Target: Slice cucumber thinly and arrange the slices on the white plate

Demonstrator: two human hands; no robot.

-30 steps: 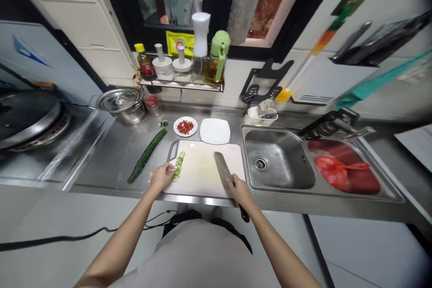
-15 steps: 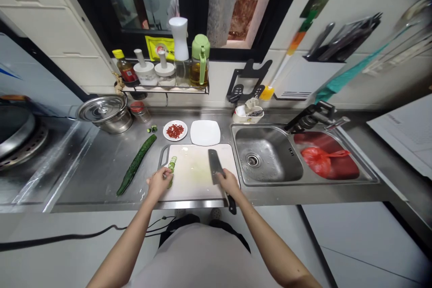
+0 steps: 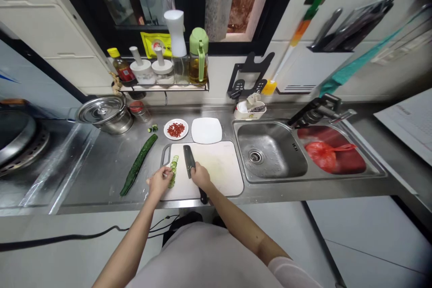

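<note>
A row of cucumber slices [image 3: 174,165] lies overlapping along the left side of the white cutting board [image 3: 222,166]. My left hand [image 3: 159,182] has its fingers curled together against the left edge of this row. In my right hand [image 3: 201,175] is a kitchen knife [image 3: 189,157], gripped where the dark blade meets the black handle. The blade points away from me, just right of the slices and apart from them. Left of the board, a long uncut piece of cucumber [image 3: 139,164] rests on the steel counter, with small cucumber ends [image 3: 153,128] beyond it.
Behind the board stand a small plate of chopped red pieces [image 3: 176,129] and a white square plate [image 3: 206,130]. A steel sink [image 3: 270,150] adjoins on the right, a red bag [image 3: 322,155] in its second basin. A lidded pot [image 3: 108,114] and a stove [image 3: 20,139] are left.
My right hand has carried the knife leftward across the board, close to the slices. My left hand stays nearly in place beside the row. The view has shifted slightly.
</note>
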